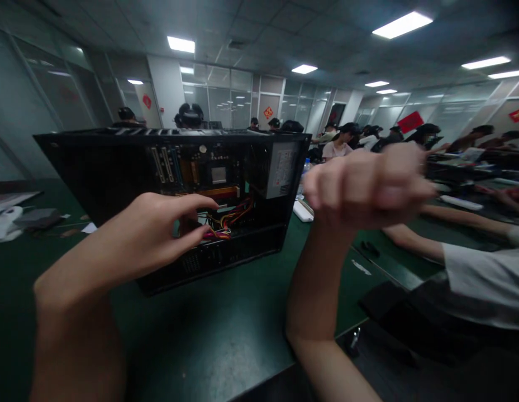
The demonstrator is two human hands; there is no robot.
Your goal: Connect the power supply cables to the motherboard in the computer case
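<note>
One computer case (125,174) stands beyond the parted, apparently empty left hand (158,224) and fisted right hand (368,184), contents unclear.

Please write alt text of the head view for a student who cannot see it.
A person's open left hand is by coloured cables in the open side of a black computer case on a green table. The right hand, blurred and curled into a fist, is raised right of the case; other people are nearby.
</note>
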